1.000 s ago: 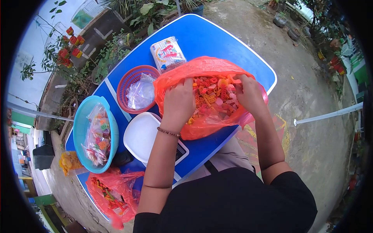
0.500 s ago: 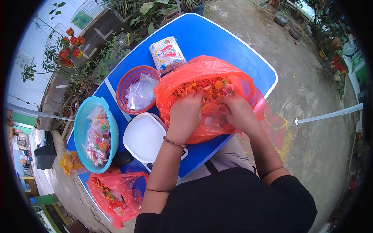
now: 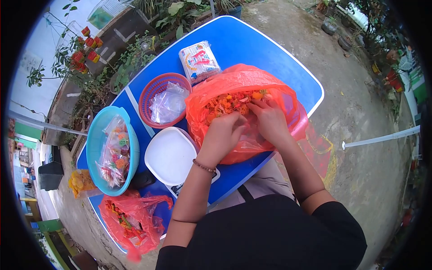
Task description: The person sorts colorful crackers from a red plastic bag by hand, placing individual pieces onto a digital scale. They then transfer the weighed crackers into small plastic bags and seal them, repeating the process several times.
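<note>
A large red plastic bag (image 3: 243, 76) lies open on the blue table (image 3: 270, 45), with small orange and red pieces (image 3: 229, 102) inside. Both my hands are in its mouth. My left hand (image 3: 225, 130) is over the near left part of the pieces, its thumb apart from the fingers and nothing visible in it. My right hand (image 3: 271, 119) reaches into the pieces at the right, where its fingertips are partly hidden. Left of my left wrist sits a white scale (image 3: 168, 155).
A red basket (image 3: 145, 101) holds clear bags. A wrapped packet (image 3: 199, 60) lies behind it. At the left are a turquoise basin (image 3: 93, 155) with filled clear bags, a yellow-orange packet (image 3: 82, 183), a dark object (image 3: 142, 179) and a smaller red bag (image 3: 150, 209).
My left hand has drawn back slightly from the pieces, its thumb now spread. My right hand has moved left and a little further in. The view has shifted slightly.
</note>
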A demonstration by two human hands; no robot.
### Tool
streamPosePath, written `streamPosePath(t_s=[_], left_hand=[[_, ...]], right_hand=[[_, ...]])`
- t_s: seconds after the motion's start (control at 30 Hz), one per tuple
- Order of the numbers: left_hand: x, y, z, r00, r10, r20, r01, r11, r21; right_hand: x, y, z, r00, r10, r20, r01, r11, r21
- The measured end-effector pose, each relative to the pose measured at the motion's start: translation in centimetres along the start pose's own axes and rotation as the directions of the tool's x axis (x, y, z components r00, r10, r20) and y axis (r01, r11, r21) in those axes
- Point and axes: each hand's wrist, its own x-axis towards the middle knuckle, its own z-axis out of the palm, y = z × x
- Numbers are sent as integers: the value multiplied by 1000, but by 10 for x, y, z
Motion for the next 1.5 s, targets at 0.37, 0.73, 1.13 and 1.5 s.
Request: streamPosePath(t_s=[0.37, 0.73, 1.13, 1.5], left_hand=[[-20, -18, -18, 995, -100, -6, 84, 872, -483], [-55, -17, -51, 998, -63, 19, 63, 830, -554], [-70, -26, -51, 964, -110, -241, -31, 857, -515], [-156, -34, -90, 791, -322, -520, 268, 947, -179]], right_hand=[[-8, -1, -2, 979, 202, -2, -186, 909, 374], [-5, -6, -4, 995, 96, -15, -88, 958, 273], [0, -63, -21, 960, 148, 238, -274, 324, 906], [2, -164, 20, 901, -422, -102, 405, 733, 546]])
